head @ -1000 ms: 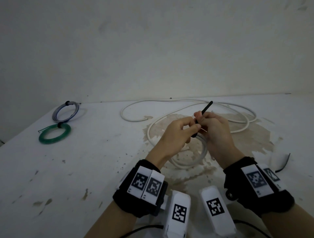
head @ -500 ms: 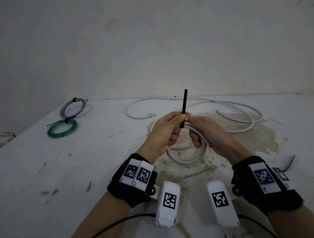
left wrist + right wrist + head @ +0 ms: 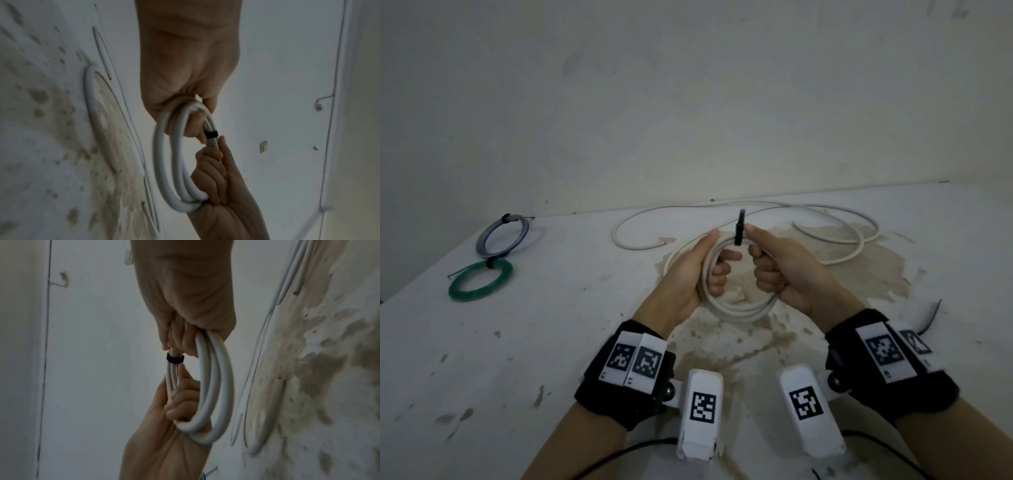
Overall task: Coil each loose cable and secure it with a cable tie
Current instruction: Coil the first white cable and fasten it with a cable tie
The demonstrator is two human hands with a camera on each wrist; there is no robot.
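Observation:
A white cable coil (image 3: pixel 739 308) is held upright above the stained table (image 3: pixel 551 342) by both hands. My left hand (image 3: pixel 702 250) grips its left side with the fingers curled through the loop. On the right side my right hand (image 3: pixel 767 253) grips it the same way. A black cable tie (image 3: pixel 739 228) is cinched round the top of the coil between the two thumbs, its short tail sticking up. The left wrist view shows the tie (image 3: pixel 211 134) banding the strands of the coil (image 3: pixel 164 162). It shows again in the right wrist view as the tie (image 3: pixel 174 359) on the coil (image 3: pixel 216 386).
A long loose white cable (image 3: pixel 842 219) sprawls across the back of the table. At the far left lie a tied green coil (image 3: pixel 481 279) and a tied grey coil (image 3: pixel 503 234). A loose black tie (image 3: pixel 931 317) lies at the right. A wall stands behind the table.
The tie's tail swung from tilted to upright and now sticks out much shorter. Both hands moved from pinching the tie to gripping the coil's sides, and the coil came up off the table.

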